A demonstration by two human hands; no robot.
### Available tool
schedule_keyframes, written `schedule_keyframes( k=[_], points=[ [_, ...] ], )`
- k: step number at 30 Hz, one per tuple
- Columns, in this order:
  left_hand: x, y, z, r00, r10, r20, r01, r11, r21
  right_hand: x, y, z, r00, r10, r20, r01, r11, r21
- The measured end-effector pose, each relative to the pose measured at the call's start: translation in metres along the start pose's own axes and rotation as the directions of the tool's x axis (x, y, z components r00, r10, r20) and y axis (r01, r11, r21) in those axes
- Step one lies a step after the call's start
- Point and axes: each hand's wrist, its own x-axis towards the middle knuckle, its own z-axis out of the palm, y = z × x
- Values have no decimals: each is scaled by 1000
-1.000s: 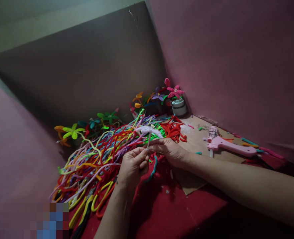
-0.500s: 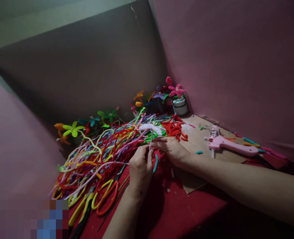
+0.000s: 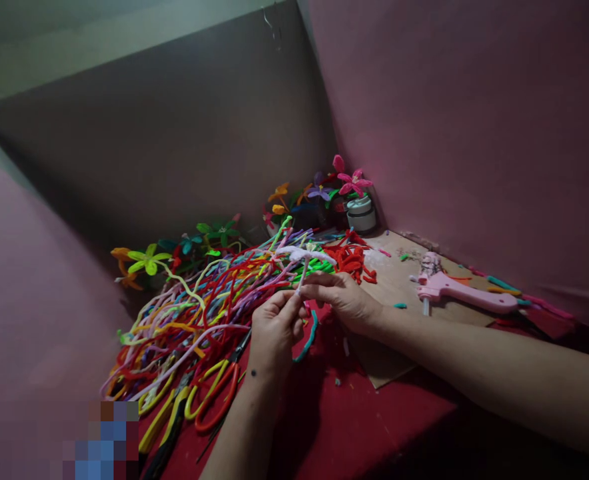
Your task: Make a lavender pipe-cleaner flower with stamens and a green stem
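Note:
A white pipe-cleaner flower (image 3: 305, 255) with flat, spread petals faces away on top of its thin pale stem. My left hand (image 3: 276, 327) is closed, pinching the lower part of this stem between thumb and forefinger. From the right, my right hand (image 3: 345, 301) pinches the same stem just above, its fingertips touching or nearly touching the left thumb. Below the hands, a teal pipe cleaner (image 3: 310, 337) lies curved on the red table cover. Behind them spreads a large heap of multicoloured pipe cleaners (image 3: 214, 287).
Red-and-yellow-handled scissors (image 3: 232, 393) and yellow-black pliers (image 3: 174, 413) lie at the front left. A pink glue gun (image 3: 469, 293) rests on cardboard (image 3: 397, 280) at right. Red pipe-cleaner pieces (image 3: 347, 260), a lidded jar (image 3: 361, 215) and finished flowers (image 3: 147, 259) stand or lie toward the walls.
The white flower has turned, and its petals now spread wider to the right. My left hand has rotated and shifted slightly left, showing more of its fingers; the right hand has barely moved.

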Motion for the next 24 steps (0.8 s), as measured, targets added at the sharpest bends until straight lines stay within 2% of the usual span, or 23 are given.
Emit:
schedule_keyframes(
  k=[5, 9, 13, 16, 18, 20, 22, 23, 24],
  points=[
    [1, 4, -6, 982, -89, 166, 116, 980, -160, 0, -2, -1, 997, -24, 78, 26, 999, -29],
    [1, 7, -11, 953, -145, 267, 193, 967, -164, 2, 1, -1, 991, 32, 133, -41, 997, 67],
    [1, 6, -10, 944, -137, 299, 173, 980, -98, 1, 3, -2, 990, 72, 125, -91, 984, 154],
    [-1, 2, -5, 976, -34, 214, 7, 992, 125, 1, 6, -5, 996, 58, 65, -66, 990, 126],
    [-2, -2, -3, 986, 108, 128, -146, 931, 334, 2, 9, -7, 999, 40, 15, -41, 996, 80],
    [-2, -7, -2, 952, 298, 74, -291, 800, 524, 3, 11, -7, 999, 26, -22, -26, 999, 27],
    [-1, -11, -2, 893, 447, 61, -378, 668, 641, 3, 11, -6, 999, 15, -28, -16, 999, -28],
    [-1, -11, -2, 879, 474, 54, -388, 645, 659, 3, 10, -4, 1000, 10, -22, -11, 999, -52],
    [-1, -11, -3, 885, 464, 40, -375, 660, 650, 3, 8, -3, 1000, 6, -11, -7, 998, -69]
  ],
)
